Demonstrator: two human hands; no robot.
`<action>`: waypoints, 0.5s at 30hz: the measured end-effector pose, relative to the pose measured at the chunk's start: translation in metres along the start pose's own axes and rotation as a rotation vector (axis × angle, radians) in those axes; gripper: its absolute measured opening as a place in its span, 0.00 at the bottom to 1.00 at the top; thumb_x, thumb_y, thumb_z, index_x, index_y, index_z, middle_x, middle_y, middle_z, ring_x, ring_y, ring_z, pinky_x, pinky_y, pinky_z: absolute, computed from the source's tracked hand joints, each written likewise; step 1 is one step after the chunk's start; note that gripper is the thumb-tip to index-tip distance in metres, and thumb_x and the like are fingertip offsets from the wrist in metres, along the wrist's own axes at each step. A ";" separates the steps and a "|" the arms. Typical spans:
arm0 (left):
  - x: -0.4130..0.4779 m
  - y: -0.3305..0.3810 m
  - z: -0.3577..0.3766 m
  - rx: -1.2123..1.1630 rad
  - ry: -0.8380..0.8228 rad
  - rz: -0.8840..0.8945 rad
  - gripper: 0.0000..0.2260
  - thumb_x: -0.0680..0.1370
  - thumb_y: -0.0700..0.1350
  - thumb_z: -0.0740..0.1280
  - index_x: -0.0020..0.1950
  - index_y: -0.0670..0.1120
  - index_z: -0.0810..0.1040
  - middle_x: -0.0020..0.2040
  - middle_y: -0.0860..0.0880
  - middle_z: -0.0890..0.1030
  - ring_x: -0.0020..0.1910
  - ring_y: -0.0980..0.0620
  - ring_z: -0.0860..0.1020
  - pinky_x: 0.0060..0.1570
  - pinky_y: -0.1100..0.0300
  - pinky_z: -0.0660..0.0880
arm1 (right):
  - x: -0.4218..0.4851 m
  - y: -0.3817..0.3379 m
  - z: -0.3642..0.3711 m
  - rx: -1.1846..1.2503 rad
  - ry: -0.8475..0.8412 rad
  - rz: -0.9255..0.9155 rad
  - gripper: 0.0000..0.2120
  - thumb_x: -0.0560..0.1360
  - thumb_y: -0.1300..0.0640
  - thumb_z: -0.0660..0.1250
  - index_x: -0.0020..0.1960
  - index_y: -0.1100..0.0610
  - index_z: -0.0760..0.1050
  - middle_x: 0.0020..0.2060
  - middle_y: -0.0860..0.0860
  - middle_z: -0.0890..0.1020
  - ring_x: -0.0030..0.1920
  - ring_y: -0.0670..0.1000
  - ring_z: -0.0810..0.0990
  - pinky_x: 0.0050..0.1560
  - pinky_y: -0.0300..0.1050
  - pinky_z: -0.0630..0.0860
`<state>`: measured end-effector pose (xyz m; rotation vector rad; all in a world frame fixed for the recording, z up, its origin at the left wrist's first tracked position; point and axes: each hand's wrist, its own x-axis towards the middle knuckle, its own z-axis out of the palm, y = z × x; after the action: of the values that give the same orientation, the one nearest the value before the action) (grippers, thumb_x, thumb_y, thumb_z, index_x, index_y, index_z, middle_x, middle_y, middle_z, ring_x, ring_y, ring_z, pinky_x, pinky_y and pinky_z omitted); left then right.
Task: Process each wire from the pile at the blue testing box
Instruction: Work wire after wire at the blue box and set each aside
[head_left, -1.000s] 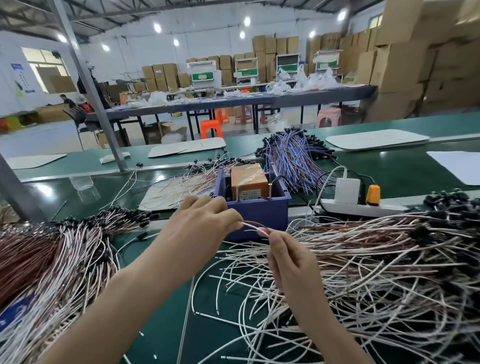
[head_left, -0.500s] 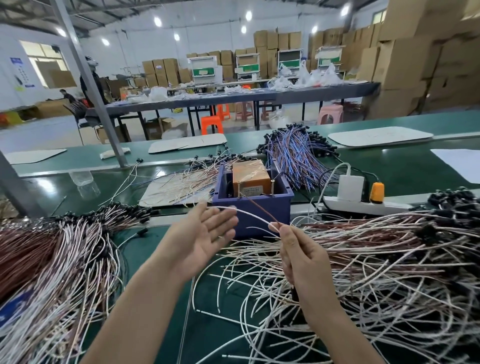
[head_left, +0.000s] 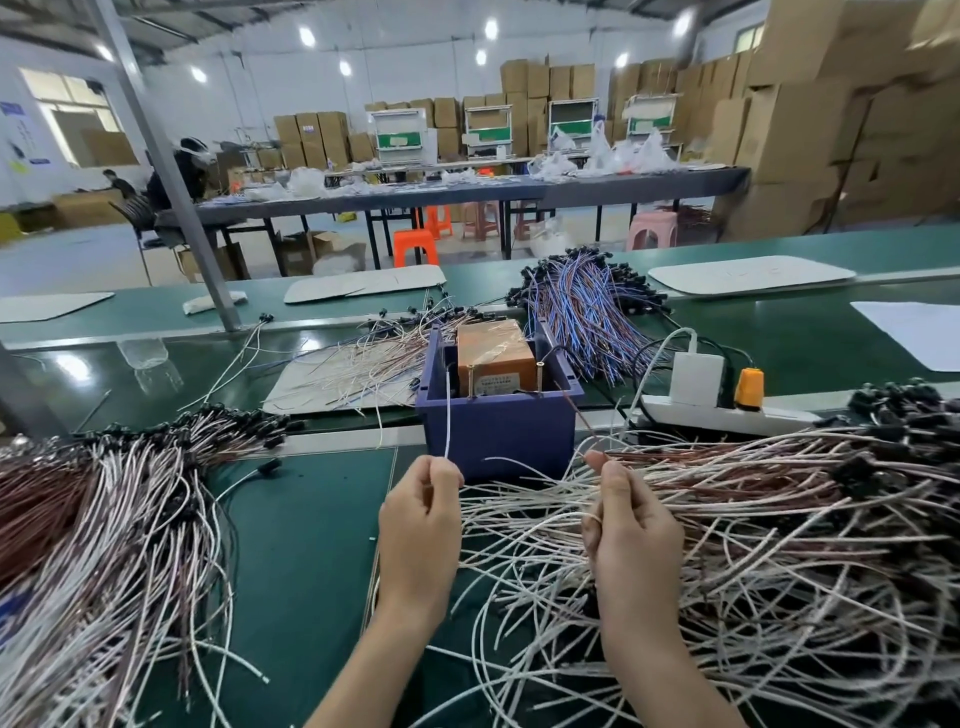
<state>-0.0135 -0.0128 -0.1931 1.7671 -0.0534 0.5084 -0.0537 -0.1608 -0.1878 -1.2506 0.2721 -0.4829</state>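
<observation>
Blue testing box (head_left: 498, 431) sits at 12 o'clock of both hands. Left hand (head_left: 421, 519) pinches a white wire (head_left: 448, 410), upright against the box front — right hand (head_left: 631, 525) pinches a brown wire (head_left: 576, 410). Wire pile (head_left: 769, 525) spreads at 3 o'clock; power strip (head_left: 722, 413) sits at 2.

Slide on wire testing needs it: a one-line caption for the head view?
Left hand pinches a white wire, right hand a brown wire, both raised before the blue testing box.

Bare desk (head_left: 306, 545) lies open between the left wire pile (head_left: 104, 519) and right wire pile (head_left: 779, 545). The blue box (head_left: 498, 441) stands at its far right, with a power strip (head_left: 727, 413) further right. Left hand (head_left: 421, 525) and right hand (head_left: 631, 525), each pinching a wire (head_left: 448, 415), crowd the box's near side.
</observation>
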 end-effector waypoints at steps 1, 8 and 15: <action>-0.001 -0.003 0.002 0.012 0.003 0.001 0.15 0.82 0.44 0.60 0.34 0.49 0.72 0.25 0.57 0.65 0.26 0.59 0.61 0.26 0.67 0.60 | 0.001 0.001 0.000 -0.010 0.004 0.006 0.12 0.85 0.51 0.59 0.56 0.51 0.82 0.24 0.44 0.69 0.24 0.41 0.65 0.23 0.33 0.62; -0.005 -0.007 0.005 0.067 -0.068 -0.017 0.13 0.81 0.44 0.61 0.37 0.45 0.76 0.26 0.56 0.68 0.26 0.59 0.63 0.27 0.67 0.62 | 0.004 0.006 0.003 -0.088 0.014 -0.025 0.11 0.84 0.48 0.59 0.54 0.45 0.82 0.22 0.44 0.71 0.24 0.42 0.67 0.25 0.33 0.64; -0.006 -0.009 0.005 0.084 -0.105 0.013 0.14 0.82 0.47 0.60 0.38 0.50 0.76 0.25 0.56 0.68 0.25 0.58 0.62 0.25 0.66 0.60 | 0.005 0.007 0.006 -0.098 -0.013 -0.036 0.11 0.84 0.50 0.61 0.56 0.46 0.82 0.23 0.46 0.71 0.24 0.42 0.67 0.24 0.33 0.64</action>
<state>-0.0150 -0.0166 -0.2045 1.8762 -0.1186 0.4326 -0.0451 -0.1566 -0.1928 -1.3558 0.2650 -0.4971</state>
